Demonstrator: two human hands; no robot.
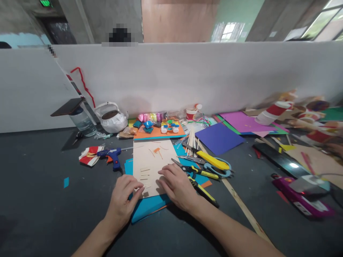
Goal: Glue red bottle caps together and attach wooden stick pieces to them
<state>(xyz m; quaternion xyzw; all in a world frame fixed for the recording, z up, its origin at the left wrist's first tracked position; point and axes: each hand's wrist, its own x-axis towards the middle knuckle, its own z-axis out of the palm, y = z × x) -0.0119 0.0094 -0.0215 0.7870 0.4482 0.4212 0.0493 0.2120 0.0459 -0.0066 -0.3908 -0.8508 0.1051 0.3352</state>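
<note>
My left hand (126, 194) is at the lower left of a cream sheet of card (152, 157), its thumb and fingertips pinched on a short wooden stick (147, 186). More short stick pieces (145, 175) lie in rows just above those fingertips. My right hand (175, 182) rests over the card's right edge, fingers stretched out and slightly apart, with nothing seen in it. Orange paper scraps (157, 151) lie higher on the card. Blue sheets (150, 208) stick out beneath it. Yellow-and-black pliers (205, 173) lie right beside my right hand.
A blue glue gun (114, 157) lies left of the card. Scissors (218, 167), a yellow utility knife (213, 160) and a bundle of sticks (190, 142) lie to the right. A white kettle-shaped object (114, 121) stands behind. Another person's hand (302, 125) is at far right.
</note>
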